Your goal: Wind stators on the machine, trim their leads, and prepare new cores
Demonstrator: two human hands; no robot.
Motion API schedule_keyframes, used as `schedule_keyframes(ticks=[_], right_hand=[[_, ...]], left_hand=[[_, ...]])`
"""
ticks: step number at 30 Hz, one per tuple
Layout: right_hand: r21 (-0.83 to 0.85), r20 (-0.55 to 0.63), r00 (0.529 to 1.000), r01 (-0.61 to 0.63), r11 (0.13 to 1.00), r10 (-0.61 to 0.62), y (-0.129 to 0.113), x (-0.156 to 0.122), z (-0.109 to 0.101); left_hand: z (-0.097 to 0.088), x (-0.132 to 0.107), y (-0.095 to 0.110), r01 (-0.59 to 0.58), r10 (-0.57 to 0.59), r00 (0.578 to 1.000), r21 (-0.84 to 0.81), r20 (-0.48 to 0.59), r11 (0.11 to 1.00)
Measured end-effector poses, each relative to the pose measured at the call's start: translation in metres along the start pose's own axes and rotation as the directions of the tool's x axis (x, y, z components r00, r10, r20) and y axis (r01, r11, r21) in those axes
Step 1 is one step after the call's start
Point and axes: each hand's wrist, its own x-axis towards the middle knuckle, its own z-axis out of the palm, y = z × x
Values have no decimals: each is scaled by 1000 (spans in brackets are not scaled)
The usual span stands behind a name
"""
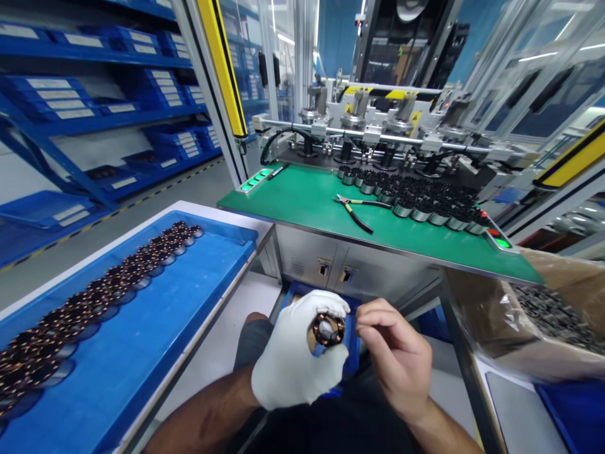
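Stator [327, 329], copper-wound, sits gripped in the curled fingers of the gloved left hand [297, 356]. Right hand [394, 353], bare, has thumb and forefinger pressed together just beside the stator's rim; whether they pinch anything cannot be told.

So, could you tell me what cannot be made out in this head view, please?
Head view:
Coil core: back hidden by gloved left hand.
Right hand: whether pinched fingertips hold a wire, too small to tell.
Blue tray: near end cut off by the frame's edge.
Shelf labels: too blurred to read.
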Motion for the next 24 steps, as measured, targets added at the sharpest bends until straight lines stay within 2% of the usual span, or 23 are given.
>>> schedule_keyframes(ticks=[3,5,7,10,12,15,19,21,24], right_hand=[[2,48,998,-49,999,49,1,3,-3],[-31,102,994,-31,999,34,0,5,-4],[-69,90,996,1,998,5,-4,3,-3],[-112,13,993,115,987,-114,-9,-5,-1],[-126,28,967,257,958,-255,-11,-11,0],[-99,117,925,374,922,-363,-10,-12,-5],[-53,246,939,259,964,-239,-6,4,-21],[-18,376,903,231,973,-208,-6,18,-28],[45,516,818,270,962,-254,-9,36,-31]], left_hand=[[-2,-1,-6,56,-55,998,-31,15,998],[-3,-1,-9,67,-66,997,-46,42,997],[-3,-2,-8,53,-50,998,-51,46,997],[-2,-2,-1,28,-26,999,-63,41,998],[-2,-2,5,29,-25,999,-94,45,995],[-5,-1,13,28,-20,998,-145,59,989],[-10,0,14,93,-64,987,-194,149,977],[-10,0,14,140,-96,974,-216,204,966],[-7,0,16,166,-106,963,-234,248,958]])
